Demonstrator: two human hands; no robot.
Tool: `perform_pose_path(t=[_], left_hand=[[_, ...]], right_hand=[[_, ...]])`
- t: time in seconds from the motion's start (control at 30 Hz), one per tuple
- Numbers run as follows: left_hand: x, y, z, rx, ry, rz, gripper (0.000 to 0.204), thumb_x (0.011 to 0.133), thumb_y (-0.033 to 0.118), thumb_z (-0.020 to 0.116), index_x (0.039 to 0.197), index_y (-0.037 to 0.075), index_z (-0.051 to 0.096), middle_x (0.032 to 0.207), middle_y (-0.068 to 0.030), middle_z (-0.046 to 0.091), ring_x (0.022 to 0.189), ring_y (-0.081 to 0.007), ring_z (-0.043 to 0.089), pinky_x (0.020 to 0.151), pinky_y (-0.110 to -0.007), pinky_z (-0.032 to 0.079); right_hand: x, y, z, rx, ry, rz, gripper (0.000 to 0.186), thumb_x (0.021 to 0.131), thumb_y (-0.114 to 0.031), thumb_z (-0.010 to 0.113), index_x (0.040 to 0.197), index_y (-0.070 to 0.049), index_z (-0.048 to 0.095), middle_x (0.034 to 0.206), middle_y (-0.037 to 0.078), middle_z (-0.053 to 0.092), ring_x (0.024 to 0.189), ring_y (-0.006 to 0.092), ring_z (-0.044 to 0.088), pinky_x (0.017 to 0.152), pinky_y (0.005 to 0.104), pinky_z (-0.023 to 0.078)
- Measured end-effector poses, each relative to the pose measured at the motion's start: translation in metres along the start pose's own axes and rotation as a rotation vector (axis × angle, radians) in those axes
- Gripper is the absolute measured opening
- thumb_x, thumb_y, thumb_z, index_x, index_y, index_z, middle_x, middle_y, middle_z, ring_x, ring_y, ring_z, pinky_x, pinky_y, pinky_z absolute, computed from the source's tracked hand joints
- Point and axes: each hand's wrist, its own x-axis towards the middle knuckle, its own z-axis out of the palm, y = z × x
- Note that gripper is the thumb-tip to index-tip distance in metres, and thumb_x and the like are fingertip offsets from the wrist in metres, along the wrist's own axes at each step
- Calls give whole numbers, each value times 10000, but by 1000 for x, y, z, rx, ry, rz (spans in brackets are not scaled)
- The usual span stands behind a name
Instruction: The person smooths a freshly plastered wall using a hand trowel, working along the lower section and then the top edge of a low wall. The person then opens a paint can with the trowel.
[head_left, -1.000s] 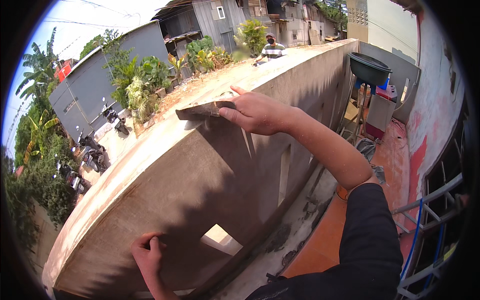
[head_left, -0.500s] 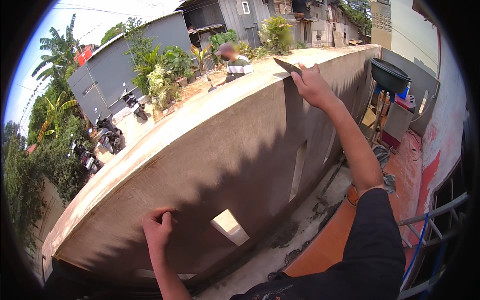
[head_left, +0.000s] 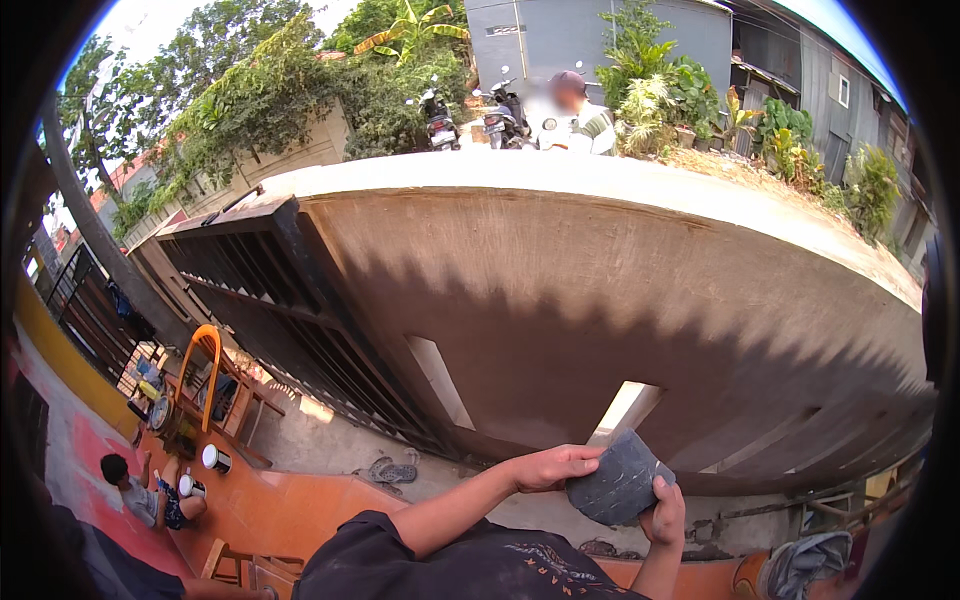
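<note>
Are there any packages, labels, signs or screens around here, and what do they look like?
Small sign: on the grey building wall beyond the concrete wall, a pale rectangle, too small to make out.
Two round tins: on the orange floor at lower left, white with dark tops.
No screens show.

House yard: plastered boundary wall [head_left: 620,290], metal gate [head_left: 290,300], street beyond.
</note>
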Motion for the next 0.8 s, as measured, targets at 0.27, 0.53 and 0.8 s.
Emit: perform_pose_path(t=[0.27, 0.53, 0.8], left_hand=[[-157, 73, 22, 349, 587, 257, 490, 1132, 346, 405, 1438, -22, 512, 1309, -47, 617, 1231, -115, 529, 1083, -314, 430], [-366, 403, -63, 1991, 2089, 583, 495, 1078, 202, 430, 1423, -152, 464, 1322, -349, 602, 1186, -421, 636, 999, -494, 509], [-273, 494, -264, 2183, 949, -873, 386, 916, 204, 544, 1219, 55, 732, 1346, -154, 670, 1220, -327, 651, 984, -435, 538]], right_hand=[[82, 3, 129, -355, -544, 87, 509, 1102, -339, 413, 1345, 83, 562, 1245, 179, 655, 1099, 261, 667, 943, 401, 555], [125, 46, 201, -333, -124, -17, 455, 1099, -353, 459, 1254, 42, 620, 1118, 160, 697, 987, 239, 702, 858, 375, 598], [108, 79, 219, -318, -81, -103, 380, 1088, -253, 490, 1211, 73, 640, 1104, 166, 692, 1005, 260, 698, 892, 389, 588]])
